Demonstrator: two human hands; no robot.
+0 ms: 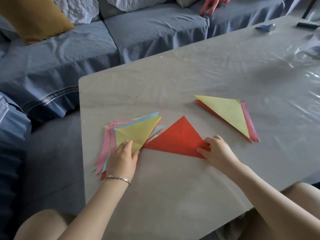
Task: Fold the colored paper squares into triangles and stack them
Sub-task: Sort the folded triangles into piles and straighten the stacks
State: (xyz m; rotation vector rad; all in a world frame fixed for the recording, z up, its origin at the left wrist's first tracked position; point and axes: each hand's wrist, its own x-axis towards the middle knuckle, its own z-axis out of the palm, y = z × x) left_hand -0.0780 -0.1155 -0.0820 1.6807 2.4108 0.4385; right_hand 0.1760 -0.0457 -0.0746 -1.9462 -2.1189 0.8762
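Note:
A red paper triangle (178, 138) lies flat in the middle of the grey table (190, 75). My right hand (216, 149) pinches its right corner. To the left lies a loose pile of colored papers (136, 130) with a yellow sheet on top, and pink, blue and red edges showing beneath. My left hand (123, 158) rests on the near corner of that pile, its fingers on the yellow sheet. At the right, apart from both hands, sits a stack of folded triangles (230, 113), yellow on top with pink and red below.
A blue-covered sofa (138, 32) with a mustard cushion (34, 18) runs along the table's far and left sides. Someone else's hand (211, 6) rests on the sofa at the top. A small blue object (265, 27) and clear plastic film (304, 54) lie at the far right.

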